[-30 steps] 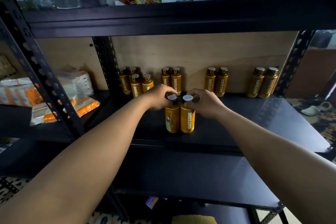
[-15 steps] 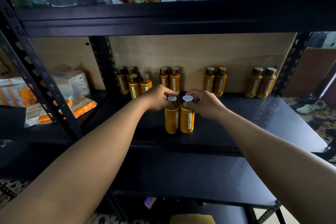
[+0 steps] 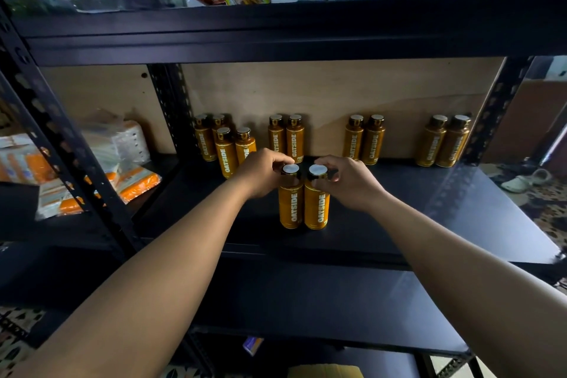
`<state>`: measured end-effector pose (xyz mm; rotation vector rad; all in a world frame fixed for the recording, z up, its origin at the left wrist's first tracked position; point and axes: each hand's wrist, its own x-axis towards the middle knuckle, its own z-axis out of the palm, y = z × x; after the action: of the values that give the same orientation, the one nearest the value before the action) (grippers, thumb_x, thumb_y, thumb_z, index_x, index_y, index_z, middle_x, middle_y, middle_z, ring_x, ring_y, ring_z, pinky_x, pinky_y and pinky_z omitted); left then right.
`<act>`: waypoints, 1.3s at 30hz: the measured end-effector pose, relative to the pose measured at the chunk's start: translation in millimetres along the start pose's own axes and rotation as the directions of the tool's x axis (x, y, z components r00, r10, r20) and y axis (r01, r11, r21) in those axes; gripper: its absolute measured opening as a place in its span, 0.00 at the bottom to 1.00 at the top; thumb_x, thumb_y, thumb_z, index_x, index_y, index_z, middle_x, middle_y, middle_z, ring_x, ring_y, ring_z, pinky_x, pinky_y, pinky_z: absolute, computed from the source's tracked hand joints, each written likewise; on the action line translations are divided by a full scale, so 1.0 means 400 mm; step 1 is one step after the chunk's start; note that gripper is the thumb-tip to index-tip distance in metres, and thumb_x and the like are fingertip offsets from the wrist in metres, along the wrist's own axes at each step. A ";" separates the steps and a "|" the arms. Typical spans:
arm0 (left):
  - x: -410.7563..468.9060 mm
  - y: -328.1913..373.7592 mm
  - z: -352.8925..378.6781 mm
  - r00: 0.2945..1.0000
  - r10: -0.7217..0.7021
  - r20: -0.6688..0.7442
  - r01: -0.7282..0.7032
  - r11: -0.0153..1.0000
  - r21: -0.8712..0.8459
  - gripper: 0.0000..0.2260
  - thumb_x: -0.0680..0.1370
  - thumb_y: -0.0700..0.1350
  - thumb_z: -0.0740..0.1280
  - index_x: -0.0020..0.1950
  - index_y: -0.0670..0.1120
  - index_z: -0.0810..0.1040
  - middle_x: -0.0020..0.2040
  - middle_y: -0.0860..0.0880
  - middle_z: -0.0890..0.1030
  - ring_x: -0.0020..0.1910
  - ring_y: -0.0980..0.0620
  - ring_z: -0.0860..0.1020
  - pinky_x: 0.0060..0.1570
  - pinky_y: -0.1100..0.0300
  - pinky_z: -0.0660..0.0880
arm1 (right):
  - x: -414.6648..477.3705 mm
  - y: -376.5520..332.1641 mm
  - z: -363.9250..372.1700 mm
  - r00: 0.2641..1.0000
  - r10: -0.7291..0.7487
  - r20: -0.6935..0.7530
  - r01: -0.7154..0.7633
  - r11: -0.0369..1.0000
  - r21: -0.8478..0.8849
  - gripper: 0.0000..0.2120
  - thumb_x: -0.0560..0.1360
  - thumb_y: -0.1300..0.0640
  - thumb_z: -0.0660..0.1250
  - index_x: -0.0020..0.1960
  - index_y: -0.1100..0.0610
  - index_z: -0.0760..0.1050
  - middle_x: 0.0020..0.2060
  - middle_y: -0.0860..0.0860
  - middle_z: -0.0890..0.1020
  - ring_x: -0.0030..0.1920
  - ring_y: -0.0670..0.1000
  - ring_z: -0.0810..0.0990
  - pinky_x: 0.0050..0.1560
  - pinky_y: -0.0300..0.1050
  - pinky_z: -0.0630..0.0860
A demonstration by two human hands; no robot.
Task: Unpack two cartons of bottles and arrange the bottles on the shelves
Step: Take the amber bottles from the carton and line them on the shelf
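Note:
Two amber OATSIDE bottles stand upright, side by side and touching, near the front of the dark middle shelf (image 3: 429, 218). My left hand (image 3: 260, 172) grips the neck of the left bottle (image 3: 290, 209). My right hand (image 3: 349, 181) grips the neck of the right bottle (image 3: 317, 209). Along the back wall stand several more of the same bottles: a cluster at the left (image 3: 225, 147), a pair behind my hands (image 3: 294, 138), a pair right of centre (image 3: 365, 139) and a pair at the far right (image 3: 445, 141).
Orange and white packets (image 3: 135, 181) lie in the neighbouring bay at left, behind a black upright post (image 3: 61, 144). The shelf above (image 3: 276, 27) holds snack bags and small boxes. A lower shelf (image 3: 306, 310) juts out beneath. A shoe (image 3: 521, 182) lies on the floor at right.
Both hands and the two front bottles keep about the same place on the shelf. The left bottle's label now faces forward. The view has shifted slightly.

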<state>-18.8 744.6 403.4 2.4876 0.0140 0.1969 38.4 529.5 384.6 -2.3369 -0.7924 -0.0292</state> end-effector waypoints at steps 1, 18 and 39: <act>0.004 -0.002 0.002 1.000 0.010 0.003 -0.010 1.000 0.000 0.22 0.74 0.50 0.76 0.67 0.50 0.80 0.63 0.51 0.82 0.62 0.51 0.78 0.61 0.48 0.78 | 0.000 0.000 0.000 1.000 -0.002 -0.007 0.002 1.000 -0.004 0.25 0.78 0.48 0.72 0.73 0.49 0.72 0.62 0.50 0.81 0.56 0.49 0.79 0.51 0.44 0.77; 0.181 0.014 0.034 0.999 0.027 0.022 -0.028 0.999 0.031 0.20 0.75 0.47 0.75 0.67 0.50 0.79 0.63 0.49 0.81 0.63 0.48 0.77 0.61 0.49 0.76 | 0.146 0.085 -0.043 0.994 0.093 -0.051 -0.092 0.996 0.008 0.19 0.74 0.49 0.77 0.64 0.48 0.79 0.55 0.46 0.84 0.54 0.50 0.82 0.53 0.51 0.81; 0.356 0.004 0.034 0.996 0.014 0.090 -0.013 1.000 -0.017 0.14 0.79 0.38 0.70 0.64 0.43 0.78 0.62 0.45 0.79 0.54 0.52 0.74 0.43 0.64 0.68 | 0.332 0.188 -0.044 0.984 0.172 -0.041 -0.170 0.984 0.052 0.22 0.71 0.46 0.78 0.64 0.45 0.79 0.59 0.44 0.81 0.58 0.48 0.77 0.48 0.40 0.72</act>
<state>123.9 743.5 413.3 2.4778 -0.0418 0.0899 191.4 545.1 383.6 -2.3413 -0.5620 0.0106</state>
